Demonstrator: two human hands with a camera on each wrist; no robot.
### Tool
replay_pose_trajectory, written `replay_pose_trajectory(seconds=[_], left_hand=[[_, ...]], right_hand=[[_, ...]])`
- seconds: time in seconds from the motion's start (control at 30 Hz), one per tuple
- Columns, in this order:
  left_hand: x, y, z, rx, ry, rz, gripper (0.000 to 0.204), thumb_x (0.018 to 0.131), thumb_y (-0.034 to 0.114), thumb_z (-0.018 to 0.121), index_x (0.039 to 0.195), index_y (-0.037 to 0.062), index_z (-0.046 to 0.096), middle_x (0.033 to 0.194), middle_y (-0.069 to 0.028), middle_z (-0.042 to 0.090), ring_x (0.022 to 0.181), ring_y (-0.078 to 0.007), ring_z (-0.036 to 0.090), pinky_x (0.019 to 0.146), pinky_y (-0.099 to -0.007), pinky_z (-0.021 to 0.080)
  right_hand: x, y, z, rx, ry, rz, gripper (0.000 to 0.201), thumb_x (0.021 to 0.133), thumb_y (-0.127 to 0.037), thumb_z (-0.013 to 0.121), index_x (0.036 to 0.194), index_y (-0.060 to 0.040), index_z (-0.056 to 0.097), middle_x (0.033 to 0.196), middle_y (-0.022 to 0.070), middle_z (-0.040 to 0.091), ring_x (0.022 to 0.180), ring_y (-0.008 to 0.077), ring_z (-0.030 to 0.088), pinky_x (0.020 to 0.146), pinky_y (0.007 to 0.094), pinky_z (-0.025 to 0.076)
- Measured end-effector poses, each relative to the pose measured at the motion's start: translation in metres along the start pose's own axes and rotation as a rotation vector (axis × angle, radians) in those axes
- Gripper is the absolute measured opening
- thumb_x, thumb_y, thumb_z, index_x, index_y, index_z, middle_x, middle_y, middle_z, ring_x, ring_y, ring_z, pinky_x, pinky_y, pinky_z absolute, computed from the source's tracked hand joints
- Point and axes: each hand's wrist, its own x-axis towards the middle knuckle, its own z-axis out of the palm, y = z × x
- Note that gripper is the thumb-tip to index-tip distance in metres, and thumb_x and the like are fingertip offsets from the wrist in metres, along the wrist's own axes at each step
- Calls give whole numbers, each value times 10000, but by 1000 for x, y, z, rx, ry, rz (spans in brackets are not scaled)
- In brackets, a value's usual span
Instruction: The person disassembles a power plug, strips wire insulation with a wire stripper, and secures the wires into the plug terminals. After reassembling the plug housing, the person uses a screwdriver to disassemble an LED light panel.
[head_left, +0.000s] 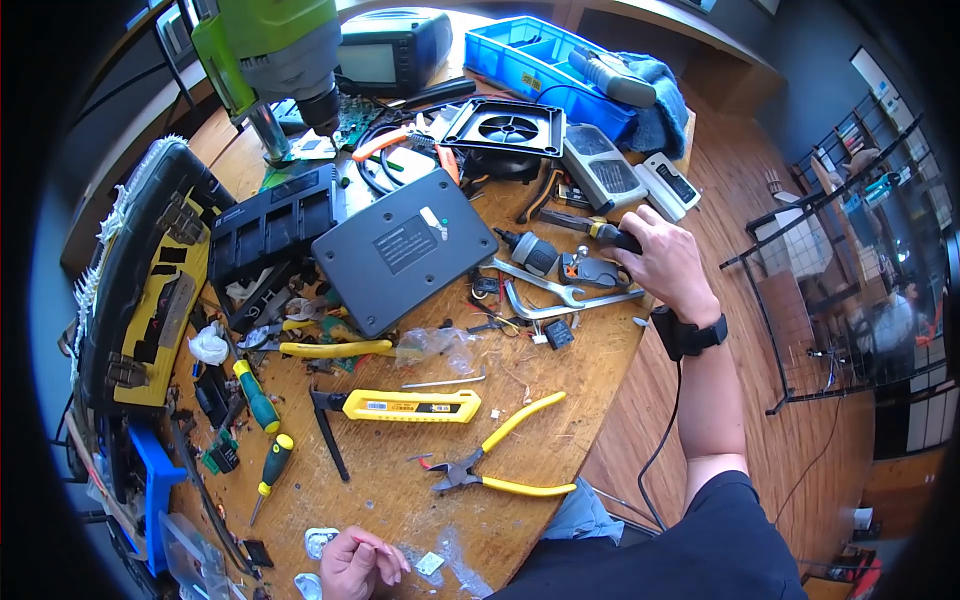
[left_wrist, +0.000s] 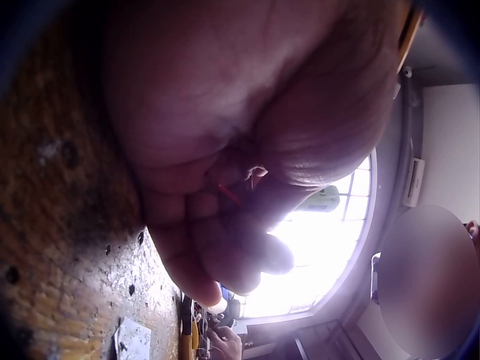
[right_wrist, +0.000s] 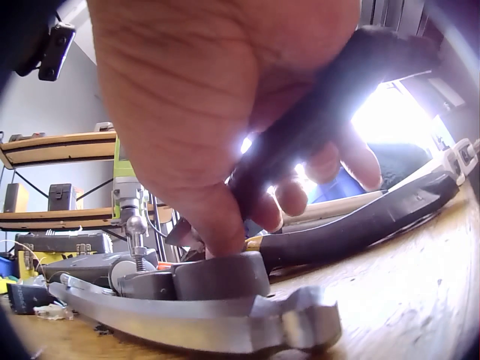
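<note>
My right hand (head_left: 665, 255) grips a tool by its black and yellow handle (head_left: 612, 236), over the right side of the table. Its flat metal head (head_left: 566, 219) points left. Seen from the right wrist, the fingers curl around the dark handle (right_wrist: 292, 135), close over another black handle (right_wrist: 352, 236) and an open-ended wrench (right_wrist: 210, 322). Near the front edge, my left hand (head_left: 362, 565) rests on the table with loosely curled fingers. Beside it lie a small white square piece (head_left: 430, 563) and clear plastic wrap (head_left: 462, 560). A thin red streak crosses the left palm (left_wrist: 229, 193).
Diagonal cutters (head_left: 460, 472), a yellow utility knife (head_left: 412, 406) and screwdrivers (head_left: 272, 465) lie mid-table. Behind them are a grey panel (head_left: 400, 250), a fan frame (head_left: 505, 128) and a blue bin (head_left: 500, 55). A green drill (head_left: 270, 55) stands upper left; an open toolbox (head_left: 140, 280) is left.
</note>
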Motion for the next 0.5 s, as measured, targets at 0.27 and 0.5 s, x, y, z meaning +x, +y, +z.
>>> replay_pose_trajectory(seconds=[0.27,0.5], left_hand=[[4,-13,-9,-42,-60,134,263,948,227,464,882,-24,507,526,-119,521,474,-211,532,614,-403,484],[3,-10,-8,-76,-51,99,266,944,217,470,884,-37,520,550,-119,533,493,-211,542,629,-406,487]], right_hand=[[2,3,8,96,2,-30,261,794,-248,653,869,-23,545,830,127,584,782,312,589,666,393,461],[0,3,9,174,-55,-40,188,808,-162,614,882,2,561,881,154,587,861,321,547,770,395,432]])
